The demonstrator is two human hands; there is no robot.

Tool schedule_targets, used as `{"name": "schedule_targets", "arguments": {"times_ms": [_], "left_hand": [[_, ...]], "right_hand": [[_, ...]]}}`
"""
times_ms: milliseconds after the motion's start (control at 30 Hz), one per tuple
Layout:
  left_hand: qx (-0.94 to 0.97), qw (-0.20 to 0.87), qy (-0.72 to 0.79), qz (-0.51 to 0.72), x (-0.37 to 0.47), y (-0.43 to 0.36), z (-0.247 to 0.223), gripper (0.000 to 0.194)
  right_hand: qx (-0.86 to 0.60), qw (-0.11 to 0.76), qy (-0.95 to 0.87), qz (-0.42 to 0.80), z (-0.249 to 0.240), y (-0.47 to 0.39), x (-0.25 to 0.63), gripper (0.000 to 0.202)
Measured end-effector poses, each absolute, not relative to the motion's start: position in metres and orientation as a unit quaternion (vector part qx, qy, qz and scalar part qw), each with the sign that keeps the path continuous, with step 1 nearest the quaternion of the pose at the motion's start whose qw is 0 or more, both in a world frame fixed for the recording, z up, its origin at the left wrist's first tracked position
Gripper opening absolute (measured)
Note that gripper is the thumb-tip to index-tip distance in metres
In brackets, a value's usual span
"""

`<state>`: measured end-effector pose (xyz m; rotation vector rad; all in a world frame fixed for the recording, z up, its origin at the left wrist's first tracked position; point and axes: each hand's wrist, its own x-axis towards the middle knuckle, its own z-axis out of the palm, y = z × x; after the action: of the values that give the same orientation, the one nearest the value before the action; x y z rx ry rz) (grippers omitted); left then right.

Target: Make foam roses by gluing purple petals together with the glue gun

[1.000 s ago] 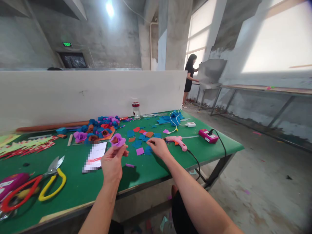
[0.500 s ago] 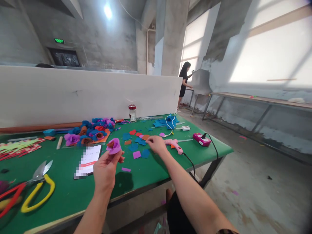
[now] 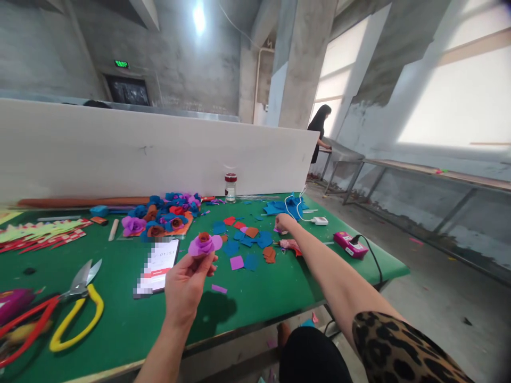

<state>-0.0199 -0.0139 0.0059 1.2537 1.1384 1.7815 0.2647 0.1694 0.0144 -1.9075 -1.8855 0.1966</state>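
Observation:
My left hand (image 3: 187, 284) holds up a purple paper flower (image 3: 204, 244) with a brown centre, above the green table (image 3: 255, 298). My right hand (image 3: 284, 222) reaches far across the table, fingers curled down onto a small purple paper square (image 3: 278, 231). Whether it grips the square I cannot tell. Just in front of that hand lies a pink glue gun (image 3: 289, 246). Blue, red, brown and purple paper pieces (image 3: 245, 239) are scattered between my hands.
A pile of finished flowers (image 3: 163, 215) sits at the back by a white partition (image 3: 159, 149). A phone (image 3: 156, 266), yellow-handled shears (image 3: 75, 314), a red-lidded jar (image 3: 230, 187), a white charger (image 3: 320, 220) and a pink box (image 3: 349, 244) lie about. A person (image 3: 319, 133) stands far back.
My right hand has moved away from the blue and red pieces, farther right to the small purple square. My left hand has turned the flower a little. The view shifted.

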Motion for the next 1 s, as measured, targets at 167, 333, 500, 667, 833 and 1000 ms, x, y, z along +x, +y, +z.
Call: {"name": "schedule_targets", "arguments": {"times_ms": [167,333,500,667,833,1000], "left_hand": [[0.462,0.389,0.413,0.681,-0.019,-0.018,0.015,0.022],[0.439,0.445,0.410,0.664,-0.010,-0.031,0.019,0.027],[0.475,0.469,0.444,0.598,-0.001,-0.045,0.020,0.031],[0.508,0.384,0.479,0.604,-0.003,-0.052,0.025,0.026],[0.507,0.347,0.488,0.620,-0.007,-0.058,0.026,0.028],[0.548,0.314,0.482,0.607,0.000,-0.077,0.026,0.023]], "right_hand": [[-0.570,0.371,-0.686,0.257,0.028,0.125,0.233,0.027],[-0.316,0.547,-0.547,0.550,0.016,0.035,0.171,0.043],[-0.304,0.619,-0.445,0.571,-0.002,-0.019,0.135,0.041],[-0.341,0.618,-0.452,0.545,-0.003,-0.029,0.135,0.028],[-0.319,0.605,-0.485,0.545,0.009,-0.033,0.142,0.017],[-0.288,0.616,-0.450,0.579,0.017,-0.033,0.143,0.024]]}}
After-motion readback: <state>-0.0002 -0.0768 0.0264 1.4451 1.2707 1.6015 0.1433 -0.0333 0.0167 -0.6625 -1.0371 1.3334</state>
